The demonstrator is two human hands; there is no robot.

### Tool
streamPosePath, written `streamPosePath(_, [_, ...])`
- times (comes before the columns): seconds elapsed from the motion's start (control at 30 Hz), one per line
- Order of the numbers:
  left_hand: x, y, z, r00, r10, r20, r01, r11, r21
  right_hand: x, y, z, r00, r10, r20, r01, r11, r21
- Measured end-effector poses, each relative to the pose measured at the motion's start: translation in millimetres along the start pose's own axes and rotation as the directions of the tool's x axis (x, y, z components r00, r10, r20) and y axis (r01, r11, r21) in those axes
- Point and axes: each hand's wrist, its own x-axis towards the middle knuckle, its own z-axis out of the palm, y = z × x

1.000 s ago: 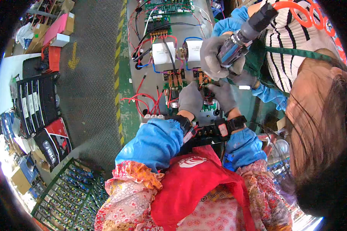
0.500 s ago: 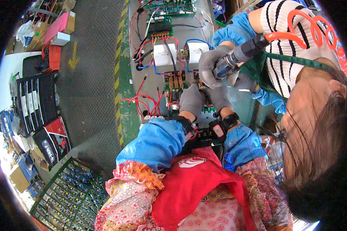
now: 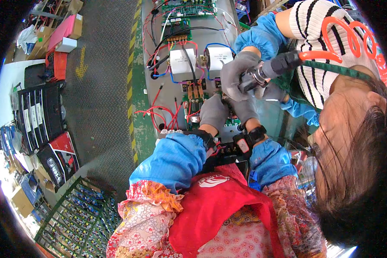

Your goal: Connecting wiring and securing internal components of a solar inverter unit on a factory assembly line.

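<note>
My left hand (image 3: 213, 113) and my right hand (image 3: 244, 111), both in grey gloves, meet over a green circuit board (image 3: 195, 105) on a metal panel. Their fingers are bent down and pressed close together; whatever they pinch is hidden beneath them. Copper bars (image 3: 196, 91) lie just beyond my left fingers, and two white cylinders (image 3: 182, 61) with wires sit farther off. A co-worker's gloved hand (image 3: 239, 75), at the right, grips a power driver (image 3: 280, 66) right beside my right hand. The driver's tip is hidden.
An orange coiled hose (image 3: 320, 56) runs from the driver past the co-worker at right. Loose red wires (image 3: 170, 116) stick up left of my hands. A yellow-black floor stripe (image 3: 132, 77) borders the bench. Lower left stands a green rack (image 3: 84, 215) full of small parts.
The co-worker's driver has swung, its rear end and hose dropping lower in the picture, and the gripping hand has turned with it. My own hands stay nearly in place.
</note>
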Motion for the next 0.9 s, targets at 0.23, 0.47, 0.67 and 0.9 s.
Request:
streamPosePath(0.23, [4.5,-8.7,6.1,0.992,0.127,0.016,-0.128,0.979,0.161,-15.5,-4.1,-12.3,0.999,0.034,-0.031,-0.033,0.999,0.021])
streamPosePath(0.47, [-6.4,0.1,-7.5,0.998,0.068,-0.016,-0.068,0.998,0.018,-22.4,-6.7,-19.6,0.999,0.047,0.010,-0.047,0.996,0.070])
streamPosePath(0.67, [-0.7,-6.9,0.1,0.984,0.180,0.011,-0.180,0.976,0.127,-19.9,-15.0,-20.4,0.998,0.055,0.043,-0.060,0.992,0.109])
streamPosePath(0.9, [-7.5,-2.9,-7.2,0.965,0.254,0.067,-0.263,0.946,0.188,-19.2,-23.1,-25.1,0.994,0.065,0.086,-0.077,0.985,0.152])
